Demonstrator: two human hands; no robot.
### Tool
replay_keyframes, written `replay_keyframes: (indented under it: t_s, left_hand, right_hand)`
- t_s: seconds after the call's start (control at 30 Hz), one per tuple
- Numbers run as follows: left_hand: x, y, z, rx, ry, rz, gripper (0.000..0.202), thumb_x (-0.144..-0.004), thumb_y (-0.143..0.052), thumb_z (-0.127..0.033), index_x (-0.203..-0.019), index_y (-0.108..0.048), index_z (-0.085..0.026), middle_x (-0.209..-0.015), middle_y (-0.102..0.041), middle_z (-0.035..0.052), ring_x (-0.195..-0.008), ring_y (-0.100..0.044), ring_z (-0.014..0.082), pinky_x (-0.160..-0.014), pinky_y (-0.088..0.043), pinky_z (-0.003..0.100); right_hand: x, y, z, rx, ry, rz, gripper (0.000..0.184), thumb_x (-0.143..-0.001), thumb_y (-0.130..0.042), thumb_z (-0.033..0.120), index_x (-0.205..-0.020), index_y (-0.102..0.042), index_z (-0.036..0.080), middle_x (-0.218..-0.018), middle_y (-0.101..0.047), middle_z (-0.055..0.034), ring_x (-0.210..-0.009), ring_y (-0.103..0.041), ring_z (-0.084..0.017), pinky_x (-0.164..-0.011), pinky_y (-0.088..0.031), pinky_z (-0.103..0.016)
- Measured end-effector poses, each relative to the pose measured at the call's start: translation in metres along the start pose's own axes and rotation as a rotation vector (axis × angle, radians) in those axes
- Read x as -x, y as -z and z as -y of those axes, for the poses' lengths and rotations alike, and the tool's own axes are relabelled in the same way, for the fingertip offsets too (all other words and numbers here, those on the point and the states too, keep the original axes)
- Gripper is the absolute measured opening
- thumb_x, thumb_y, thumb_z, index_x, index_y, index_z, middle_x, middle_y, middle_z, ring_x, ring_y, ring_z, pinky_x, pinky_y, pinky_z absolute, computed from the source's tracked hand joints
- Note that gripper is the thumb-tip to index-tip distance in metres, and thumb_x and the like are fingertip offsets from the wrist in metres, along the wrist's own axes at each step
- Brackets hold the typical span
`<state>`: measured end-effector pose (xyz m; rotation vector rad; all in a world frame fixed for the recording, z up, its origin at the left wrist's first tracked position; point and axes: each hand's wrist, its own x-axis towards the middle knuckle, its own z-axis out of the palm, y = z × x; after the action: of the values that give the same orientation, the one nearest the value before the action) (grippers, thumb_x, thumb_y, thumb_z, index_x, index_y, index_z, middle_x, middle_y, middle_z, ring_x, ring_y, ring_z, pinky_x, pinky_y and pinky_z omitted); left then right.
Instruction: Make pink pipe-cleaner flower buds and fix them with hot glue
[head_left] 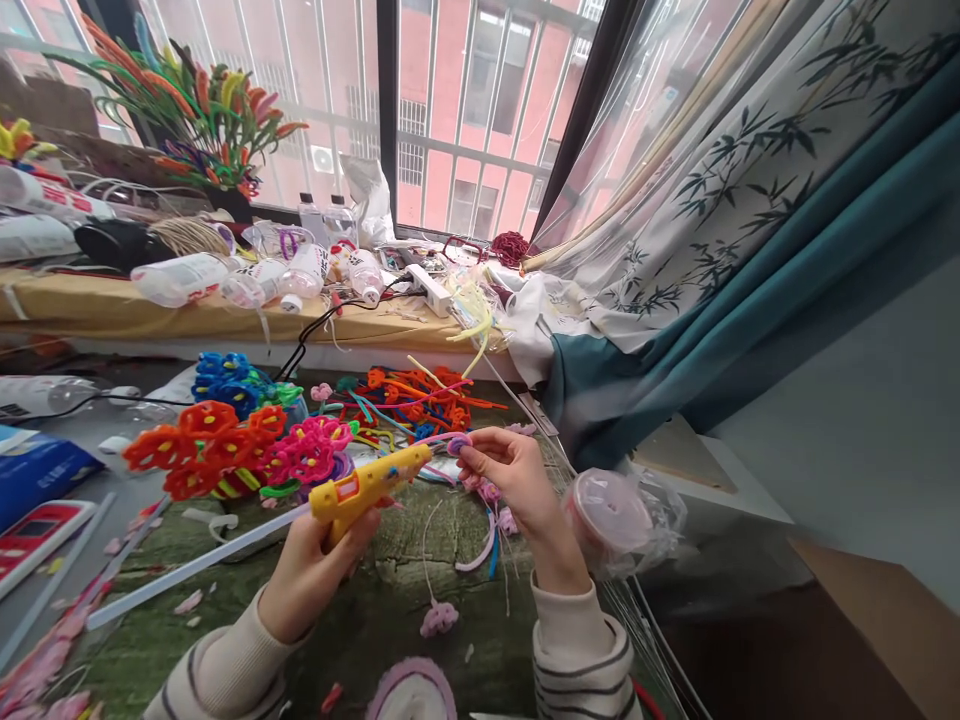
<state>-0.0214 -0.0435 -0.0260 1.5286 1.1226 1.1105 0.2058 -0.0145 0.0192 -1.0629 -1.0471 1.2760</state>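
Note:
My left hand [311, 570] is wrapped round the handle of a yellow hot glue gun [371, 482], with a long whitish glue stick [202, 565] jutting from its back end. The nozzle points right, close to my right hand [521, 490]. Between that hand's thumb and fingers is a small purple and pink pipe cleaner coil [457, 444], pinched near the nozzle; whether they touch I cannot tell. Orange pipe cleaner flowers [206, 435], pink ones [309, 450] and blue ones [225, 382] stand left of the gun. Below my hands lies a pale pink pipe cleaner flower [439, 618] on a thin stem.
Loose orange pipe cleaners [420, 395] lie behind the gun. A clear round tub [611, 510] in plastic stands right of my right wrist. Plastic bottles [180, 278] and a power strip [427, 290] lie on the windowsill. A pink-edged roll [412, 690] sits at the front.

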Motion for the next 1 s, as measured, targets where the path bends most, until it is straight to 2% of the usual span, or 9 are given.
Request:
replay_keyframes:
  t_s: [0.17,0.33,0.67,1.0]
  left_hand:
    - [0.001,-0.001,-0.002,0.040,0.036,0.059,0.040,-0.086,-0.054,-0.055,-0.098,-0.064,-0.018,-0.051,-0.035,-0.0045,-0.040,-0.031,0.0105,-0.037,-0.030,0.024]
    - [0.004,-0.007,-0.012,0.089,0.039,-0.021,0.034,-0.087,-0.055,-0.051,-0.094,-0.062,-0.019,-0.052,-0.034,-0.0050,-0.042,-0.029,0.0095,-0.038,-0.028,0.024]
    - [0.006,-0.008,-0.016,0.087,0.071,0.008,0.035,-0.087,-0.054,-0.053,-0.094,-0.058,-0.020,-0.053,-0.031,-0.0060,-0.043,-0.027,0.0095,-0.039,-0.025,0.025]
    - [0.007,-0.008,-0.014,0.136,0.097,-0.024,0.035,-0.084,-0.059,-0.054,-0.086,-0.058,-0.019,-0.052,-0.033,-0.0060,-0.043,-0.027,0.0084,-0.039,-0.026,0.024]
  right_hand:
    - [0.001,-0.001,0.002,0.014,0.001,0.015,0.038,-0.056,-0.087,0.045,-0.071,-0.069,0.016,-0.057,-0.066,-0.0019,-0.049,-0.060,-0.013,-0.046,-0.044,-0.023]
    - [0.002,-0.001,0.003,0.033,0.014,0.025,0.036,-0.057,-0.087,0.045,-0.070,-0.069,0.017,-0.058,-0.065,-0.0012,-0.051,-0.061,-0.014,-0.049,-0.047,-0.025]
    - [0.001,0.000,-0.004,0.041,0.016,0.038,0.035,-0.057,-0.086,0.045,-0.071,-0.069,0.018,-0.061,-0.068,-0.0019,-0.053,-0.064,-0.016,-0.052,-0.050,-0.027]
    - [0.000,-0.001,-0.006,0.055,0.010,0.033,0.035,-0.056,-0.086,0.045,-0.072,-0.070,0.018,-0.061,-0.068,-0.0019,-0.053,-0.063,-0.016,-0.053,-0.051,-0.027]
